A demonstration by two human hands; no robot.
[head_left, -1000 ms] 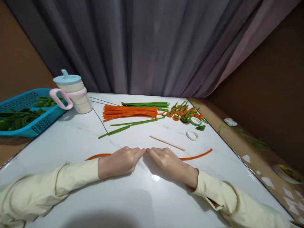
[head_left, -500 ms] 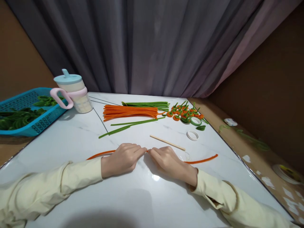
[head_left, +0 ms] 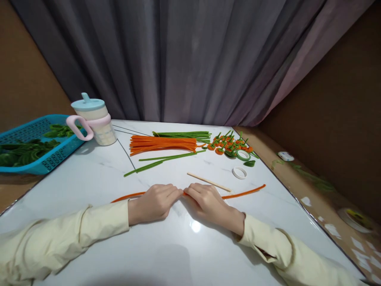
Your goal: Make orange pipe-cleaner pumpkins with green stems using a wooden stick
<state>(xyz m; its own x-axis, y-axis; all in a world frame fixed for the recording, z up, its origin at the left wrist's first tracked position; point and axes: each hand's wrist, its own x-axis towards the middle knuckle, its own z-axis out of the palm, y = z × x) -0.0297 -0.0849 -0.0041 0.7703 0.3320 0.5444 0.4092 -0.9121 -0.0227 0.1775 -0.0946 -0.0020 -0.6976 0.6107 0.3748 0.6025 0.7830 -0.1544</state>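
An orange pipe cleaner (head_left: pixel 246 193) runs through both my hands, low over the white table. My left hand (head_left: pixel 159 201) is closed on it, and one end sticks out on the left. My right hand (head_left: pixel 205 201) pinches it close beside the left fingertips, with the other end reaching out to the right. Most of its middle is hidden by my fingers. Just beyond my right hand lies a thin wooden stick (head_left: pixel 208 181). Further back is a bundle of orange pipe cleaners (head_left: pixel 163 145).
Green pipe cleaners (head_left: pixel 183 134) lie behind the orange bundle. Small orange flowers with green stems (head_left: pixel 228 141), a green tape roll (head_left: pixel 243 155) and a white ring (head_left: pixel 239 172) are at right. A tumbler (head_left: pixel 102 126) and blue basket (head_left: pixel 44 169) stand at left.
The pipe cleaner's right end has swung upward, away from me, and a little left. Both hands keep their pinch close together. The whole view has shifted slightly.
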